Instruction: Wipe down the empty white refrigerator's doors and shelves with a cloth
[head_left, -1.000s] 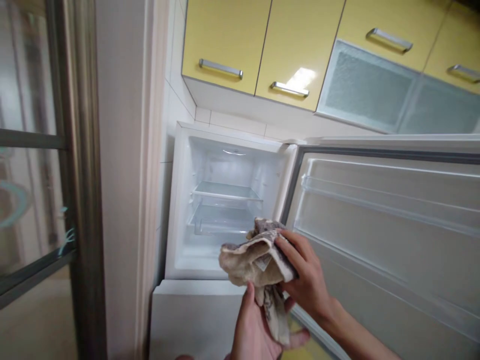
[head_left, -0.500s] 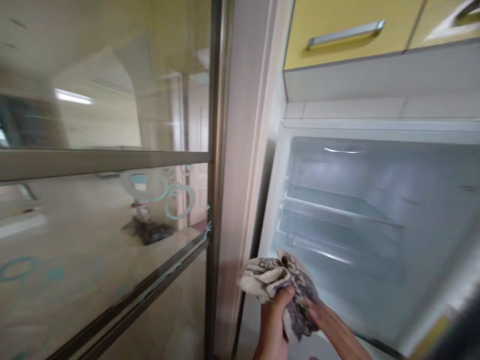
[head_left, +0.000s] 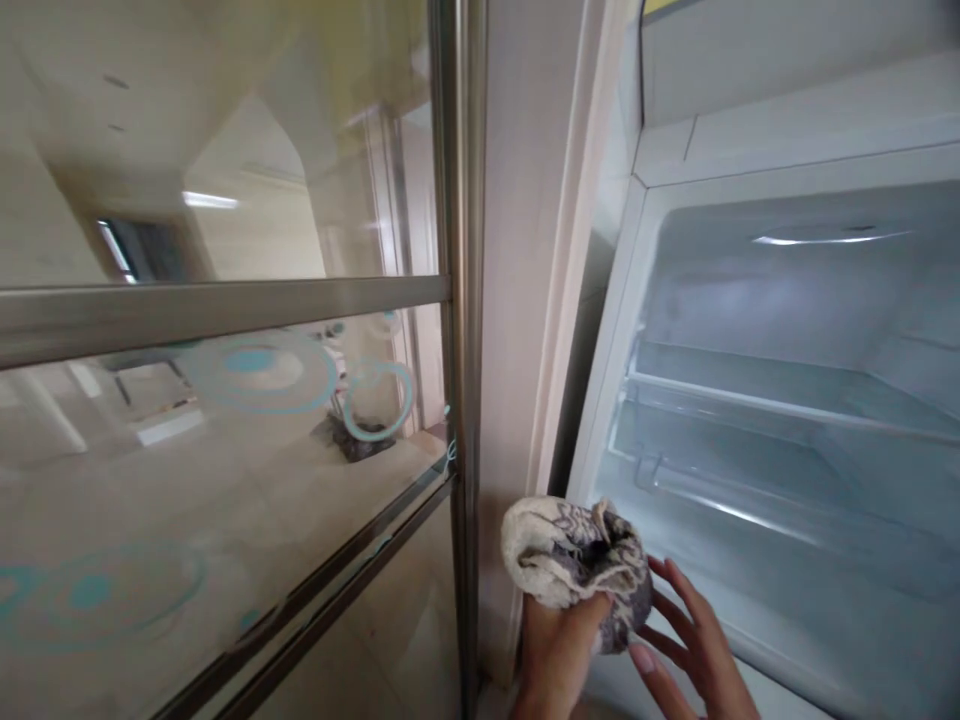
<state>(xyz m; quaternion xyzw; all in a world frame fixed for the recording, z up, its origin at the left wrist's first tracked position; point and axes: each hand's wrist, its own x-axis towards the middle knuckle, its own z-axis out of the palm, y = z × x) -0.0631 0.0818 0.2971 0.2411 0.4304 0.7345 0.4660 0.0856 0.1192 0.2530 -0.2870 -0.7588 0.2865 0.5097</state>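
Observation:
A bunched-up cloth [head_left: 551,560], cream with a grey-brown pattern, is gripped from below by my left hand [head_left: 559,650], its thumb pressed over the folds. To the right of the cloth is my right hand [head_left: 694,640], fingers spread and slightly curved around its side; whether a fingertip touches it I cannot tell. Behind both hands stands an open fridge [head_left: 637,250], lit inside, with a glass shelf [head_left: 750,400] and a clear drawer or lower shelf front [head_left: 735,510].
On the left is a sliding door with glass panes and a metal frame [head_left: 225,310], decorated with blue rings. A pinkish door jamb [head_left: 525,300] separates it from the fridge. Through the glass a dark bag-like heap [head_left: 364,435] lies on the floor.
My right hand has let go of the cloth and opened out to its right. The cloth has turned in my left hand. The view has shifted downward and left, closer to the fridge.

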